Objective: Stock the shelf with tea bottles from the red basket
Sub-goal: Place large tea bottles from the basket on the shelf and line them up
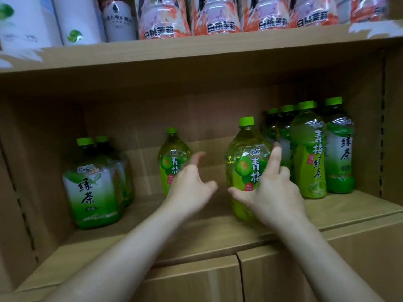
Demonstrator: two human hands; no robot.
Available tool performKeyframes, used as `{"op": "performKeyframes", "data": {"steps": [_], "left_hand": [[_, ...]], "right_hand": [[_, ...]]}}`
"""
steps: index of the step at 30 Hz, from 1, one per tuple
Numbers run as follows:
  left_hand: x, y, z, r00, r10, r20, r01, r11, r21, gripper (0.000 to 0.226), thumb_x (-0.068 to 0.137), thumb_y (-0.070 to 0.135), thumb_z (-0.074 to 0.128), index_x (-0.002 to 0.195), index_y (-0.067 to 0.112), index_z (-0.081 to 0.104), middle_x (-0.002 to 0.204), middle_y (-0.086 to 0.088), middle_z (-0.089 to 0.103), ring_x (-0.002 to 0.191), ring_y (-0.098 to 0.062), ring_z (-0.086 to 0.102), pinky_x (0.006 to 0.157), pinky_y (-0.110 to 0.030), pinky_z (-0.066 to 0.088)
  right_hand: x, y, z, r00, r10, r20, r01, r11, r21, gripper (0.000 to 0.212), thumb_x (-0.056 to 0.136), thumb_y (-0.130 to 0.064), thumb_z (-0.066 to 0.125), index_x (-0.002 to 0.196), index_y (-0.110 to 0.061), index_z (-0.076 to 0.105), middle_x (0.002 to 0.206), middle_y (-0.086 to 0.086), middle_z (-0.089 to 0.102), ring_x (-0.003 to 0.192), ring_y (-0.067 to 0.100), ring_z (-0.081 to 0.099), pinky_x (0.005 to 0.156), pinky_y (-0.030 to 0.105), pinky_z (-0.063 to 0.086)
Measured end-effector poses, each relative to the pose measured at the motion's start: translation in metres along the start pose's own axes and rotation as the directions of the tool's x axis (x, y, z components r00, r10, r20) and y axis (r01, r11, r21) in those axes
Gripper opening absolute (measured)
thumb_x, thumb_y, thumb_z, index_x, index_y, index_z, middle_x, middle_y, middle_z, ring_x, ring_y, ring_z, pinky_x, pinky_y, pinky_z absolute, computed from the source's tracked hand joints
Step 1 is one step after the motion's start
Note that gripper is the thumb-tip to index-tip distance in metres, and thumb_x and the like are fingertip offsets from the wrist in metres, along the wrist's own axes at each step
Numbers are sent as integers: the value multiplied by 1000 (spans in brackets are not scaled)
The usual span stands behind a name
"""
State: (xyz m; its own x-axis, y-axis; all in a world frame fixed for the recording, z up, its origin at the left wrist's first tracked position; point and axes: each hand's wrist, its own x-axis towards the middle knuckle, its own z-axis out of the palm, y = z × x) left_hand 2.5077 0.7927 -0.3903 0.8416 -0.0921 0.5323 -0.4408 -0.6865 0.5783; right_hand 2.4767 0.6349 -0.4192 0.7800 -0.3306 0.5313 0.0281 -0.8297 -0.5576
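Our right hand [273, 194] grips the green plum tea bottle [245, 168] standing upright on the wooden shelf [196, 232], our left hand [189, 186] spreads loose beside it, and a second plum tea bottle [171, 158] stands farther back, behind the left fingers.

Right hand [275, 188] is covering the lower right side of the front plum tea bottle [244, 168]; contact with the label is not resolvable. Left hand [192, 184] is hiding the lower right part of the rear plum bottle [170, 158]. Top edge is cropping the upper-shelf peach bottles [163, 18] and the blurred white bottles [76, 20]. Right-hand cluster [281, 125] is mostly hiding behind its front bottles.
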Motion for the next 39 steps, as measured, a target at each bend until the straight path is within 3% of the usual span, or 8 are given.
{"op": "performKeyframes", "data": {"steps": [5,11,16,20,25,32,35,39], "left_hand": [[41,-41,-12,968,-176,-181,201,971,131,99,76,28,77,151,25,12,150,-17,30,137,-39,32,112,-42,27],[45,-66,-4,986,-106,-133,128,976,177,105,77,19,77,150,40,6,159,-19,5,138,-41,33,108,-40,34],[49,-88,-13,984,-77,-162,77,997,-5,100,76,9,76,151,31,14,129,1,54,112,-19,56,79,-14,38],[50,-94,-20,983,-97,-155,74,987,-146,91,78,-3,69,150,29,24,110,11,56,99,-5,51,64,2,34],[54,-104,-28,960,-185,-208,174,982,-72,95,76,10,70,148,42,17,116,5,64,109,-23,60,89,-24,45],[46,-96,-24,961,-176,-214,179,984,-9,95,76,5,67,150,37,18,136,-7,52,123,-30,51,102,-33,42],[45,-91,-22,967,-113,-227,156,971,182,92,76,7,65,149,40,21,139,-18,40,125,-37,46,106,-40,40],[40,-80,-21,982,-87,-166,157,868,471,91,81,15,66,152,32,12,153,-19,19,140,-36,23,106,-42,36]], "right_hand": [[22,-19,17,995,44,91,-48,998,37,133,61,-68,74,148,-29,-19,140,15,40,115,38,56,88,43,49],[58,-55,63,977,69,200,-110,973,201,127,66,-57,78,149,-34,-15,143,14,39,124,36,51,94,44,45],[73,-57,93,983,40,178,-91,952,291,130,65,-53,81,150,-31,-17,148,19,32,129,38,45,101,47,42],[83,-55,98,969,-29,247,-71,920,386,129,69,-42,82,149,-33,-19,149,22,25,133,38,40,107,43,36],[90,-57,99,924,-106,368,-106,852,512,120,75,-26,79,148,-42,-14,154,14,22,136,33,37,106,34,35],[90,-52,85,937,-67,344,-226,633,740,98,77,-15,71,149,-45,13,143,-6,45,123,24,51,101,47,47],[82,-59,85,928,-94,361,-208,672,710,99,64,-23,75,141,-58,22,141,-1,49,120,27,55,97,49,50],[82,-54,85,895,-143,422,-171,765,621,114,52,-38,80,142,-59,14,160,5,19,141,28,33,113,47,34]]}}
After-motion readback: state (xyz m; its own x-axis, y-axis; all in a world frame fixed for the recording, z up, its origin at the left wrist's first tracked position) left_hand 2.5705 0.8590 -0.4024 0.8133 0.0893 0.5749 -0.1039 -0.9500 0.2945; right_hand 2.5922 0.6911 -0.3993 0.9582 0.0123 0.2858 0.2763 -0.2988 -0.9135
